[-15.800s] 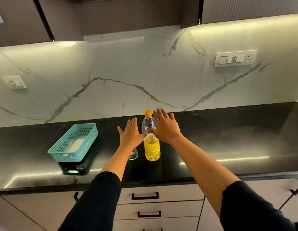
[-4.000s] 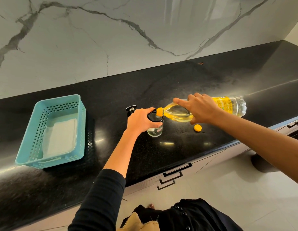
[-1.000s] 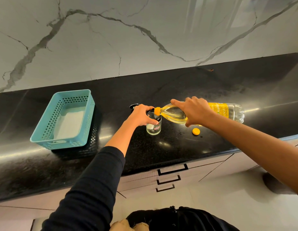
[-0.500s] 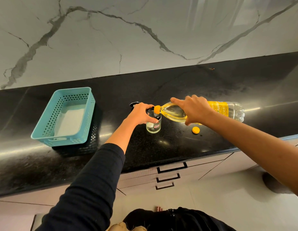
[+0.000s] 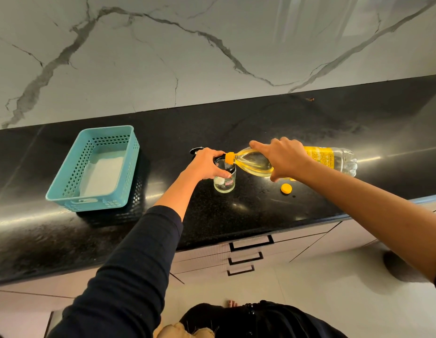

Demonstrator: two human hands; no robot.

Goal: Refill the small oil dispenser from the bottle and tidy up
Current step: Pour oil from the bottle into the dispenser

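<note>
A small glass oil dispenser (image 5: 224, 183) stands open on the black counter (image 5: 248, 211) with a little clear oil at its bottom. My left hand (image 5: 205, 165) grips its rim from the left. My right hand (image 5: 282, 159) holds the plastic oil bottle (image 5: 334, 159) tipped on its side, its orange neck resting over the dispenser's mouth. Yellow oil fills the bottle's lower side. The bottle's orange cap (image 5: 286, 188) lies on the counter to the right of the dispenser. The dispenser's black lid (image 5: 195, 150) lies just behind my left hand, mostly hidden.
A teal perforated basket (image 5: 100, 167) sits on the counter to the left, holding nothing I can see. A marble backsplash (image 5: 187, 57) rises behind. Drawers with black handles (image 5: 251, 245) are below the counter's front edge.
Both hands keep their hold and the bottle stays tipped over the dispenser. Only the camera has shifted slightly.
</note>
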